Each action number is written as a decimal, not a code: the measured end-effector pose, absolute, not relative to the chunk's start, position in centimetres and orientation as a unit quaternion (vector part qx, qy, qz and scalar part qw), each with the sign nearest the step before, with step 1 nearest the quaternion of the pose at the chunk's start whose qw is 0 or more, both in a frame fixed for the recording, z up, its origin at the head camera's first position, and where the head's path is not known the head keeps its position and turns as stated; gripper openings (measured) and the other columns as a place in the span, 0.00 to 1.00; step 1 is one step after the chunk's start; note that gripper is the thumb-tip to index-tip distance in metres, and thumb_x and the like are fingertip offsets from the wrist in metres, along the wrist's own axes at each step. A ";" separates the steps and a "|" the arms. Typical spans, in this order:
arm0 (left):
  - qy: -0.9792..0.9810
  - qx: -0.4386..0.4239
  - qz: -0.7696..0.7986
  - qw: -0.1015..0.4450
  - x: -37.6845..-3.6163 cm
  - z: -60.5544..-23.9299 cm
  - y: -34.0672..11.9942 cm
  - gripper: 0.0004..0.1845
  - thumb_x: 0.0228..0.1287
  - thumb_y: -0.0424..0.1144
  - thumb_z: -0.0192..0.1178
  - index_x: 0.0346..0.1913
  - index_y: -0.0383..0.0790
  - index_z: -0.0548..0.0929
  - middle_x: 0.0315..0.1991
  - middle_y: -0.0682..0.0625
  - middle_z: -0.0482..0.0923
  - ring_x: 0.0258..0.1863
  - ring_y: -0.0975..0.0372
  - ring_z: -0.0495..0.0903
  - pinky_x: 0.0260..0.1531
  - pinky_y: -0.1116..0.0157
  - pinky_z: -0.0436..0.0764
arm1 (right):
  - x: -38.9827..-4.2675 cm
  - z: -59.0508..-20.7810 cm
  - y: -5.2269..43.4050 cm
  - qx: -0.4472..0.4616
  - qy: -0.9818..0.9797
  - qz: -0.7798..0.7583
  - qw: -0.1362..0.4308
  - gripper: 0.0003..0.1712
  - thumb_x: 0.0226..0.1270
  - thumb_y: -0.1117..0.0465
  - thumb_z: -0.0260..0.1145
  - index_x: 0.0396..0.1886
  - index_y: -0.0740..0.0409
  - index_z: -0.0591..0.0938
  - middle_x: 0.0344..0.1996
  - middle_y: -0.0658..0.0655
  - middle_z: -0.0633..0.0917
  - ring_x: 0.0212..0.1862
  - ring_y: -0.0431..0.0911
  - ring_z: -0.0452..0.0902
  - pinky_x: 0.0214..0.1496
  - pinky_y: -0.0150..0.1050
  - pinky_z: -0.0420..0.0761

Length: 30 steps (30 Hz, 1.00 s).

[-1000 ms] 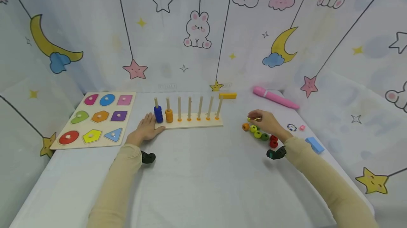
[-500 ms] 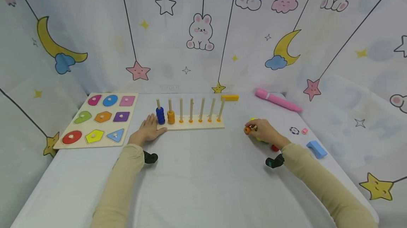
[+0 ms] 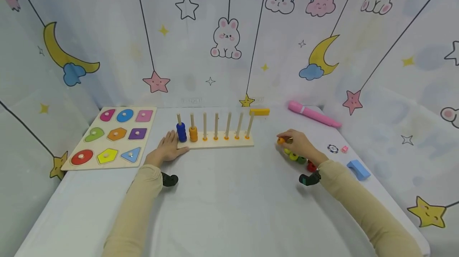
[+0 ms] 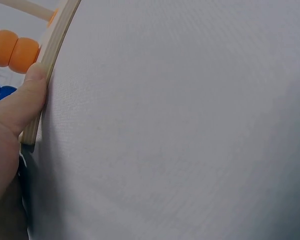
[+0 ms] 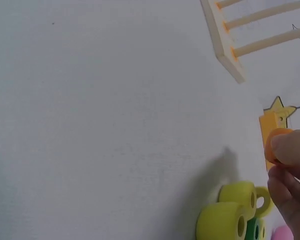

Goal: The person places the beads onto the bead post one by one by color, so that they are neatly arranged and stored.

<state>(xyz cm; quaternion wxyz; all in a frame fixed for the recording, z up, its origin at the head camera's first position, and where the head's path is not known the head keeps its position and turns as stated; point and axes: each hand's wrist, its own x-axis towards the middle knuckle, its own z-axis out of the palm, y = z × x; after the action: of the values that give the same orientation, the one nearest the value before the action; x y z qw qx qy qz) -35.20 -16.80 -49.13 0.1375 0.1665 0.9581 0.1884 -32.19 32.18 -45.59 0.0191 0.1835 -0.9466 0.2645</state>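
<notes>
At the left end of a wooden peg board (image 3: pixel 222 142), my left hand (image 3: pixel 166 149) lies with straight fingers, its thumb pressing on the front edge. Blue beads (image 3: pixel 181 132) fill the first peg and orange beads (image 3: pixel 193 134) sit on the second; the other pegs are bare. My right hand (image 3: pixel 299 143) pinches a loose orange bead (image 5: pixel 276 145) between thumb and fingers, raised over the table in the right wrist view. Below it lie yellow beads (image 5: pixel 222 220), a green bead (image 3: pixel 301 160) and red beads (image 3: pixel 311 166), partly hidden by the hand.
A shape puzzle board (image 3: pixel 107 137) lies at the left. Behind the peg board is a yellow block (image 3: pixel 259 112). A pink pen-shaped toy (image 3: pixel 315 114), a round token (image 3: pixel 332 148), a small pink piece (image 3: pixel 344 149) and a blue block (image 3: pixel 358 169) lie on the right.
My right hand went from the yellow beads to the orange bead, took hold of it and lifted it slightly. My left hand has stayed at the peg board's end.
</notes>
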 end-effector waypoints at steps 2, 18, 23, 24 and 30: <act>0.958 0.167 0.188 0.135 -35.1 -49.2 -16.7 0.45 0.72 0.55 0.44 0.69 0.18 0.39 0.71 0.26 0.31 0.71 0.39 0.31 0.68 0.46 0.35 | -32.4 -45.4 32.4 0.166 -0.944 0.285 0.015 0.19 0.62 0.67 0.65 0.53 0.65 0.80 0.45 0.60 0.81 0.47 0.53 0.77 0.49 0.47 0.80; 0.961 0.161 0.182 0.133 -35.0 -49.6 -17.3 0.47 0.71 0.57 0.43 0.69 0.18 0.39 0.71 0.26 0.32 0.71 0.39 0.31 0.68 0.46 0.35 | -37.8 -40.8 29.7 0.061 -0.913 0.401 0.041 0.22 0.66 0.57 0.64 0.58 0.61 0.76 0.51 0.62 0.80 0.52 0.53 0.75 0.54 0.48 0.76; 0.958 0.165 0.197 0.126 -35.2 -50.2 -17.4 0.49 0.69 0.61 0.43 0.69 0.18 0.39 0.71 0.26 0.32 0.71 0.40 0.31 0.68 0.46 0.34 | -39.1 -38.9 25.8 0.080 -0.901 0.423 0.056 0.22 0.64 0.59 0.65 0.56 0.61 0.77 0.50 0.60 0.80 0.51 0.51 0.75 0.54 0.46 0.77; 0.957 0.165 0.200 0.126 -35.2 -50.3 -17.4 0.49 0.69 0.61 0.43 0.69 0.19 0.39 0.71 0.26 0.32 0.71 0.40 0.30 0.68 0.46 0.33 | -39.3 -38.6 24.9 0.087 -0.897 0.429 0.060 0.21 0.64 0.60 0.65 0.56 0.61 0.77 0.49 0.60 0.80 0.51 0.51 0.76 0.54 0.46 0.77; 0.960 0.167 0.188 0.126 -36.1 -50.9 -17.2 0.50 0.69 0.62 0.42 0.70 0.21 0.38 0.72 0.28 0.30 0.71 0.42 0.28 0.68 0.48 0.31 | -40.4 -37.4 19.9 0.144 -0.877 0.454 0.067 0.19 0.61 0.63 0.67 0.53 0.62 0.79 0.47 0.59 0.82 0.49 0.49 0.77 0.51 0.41 0.78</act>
<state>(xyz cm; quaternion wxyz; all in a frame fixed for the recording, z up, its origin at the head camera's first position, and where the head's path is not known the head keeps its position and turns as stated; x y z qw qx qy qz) -36.08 -17.21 -50.91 0.1257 0.1669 0.9598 0.1876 -40.40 19.90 -37.45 0.0674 0.1438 -0.8768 0.4539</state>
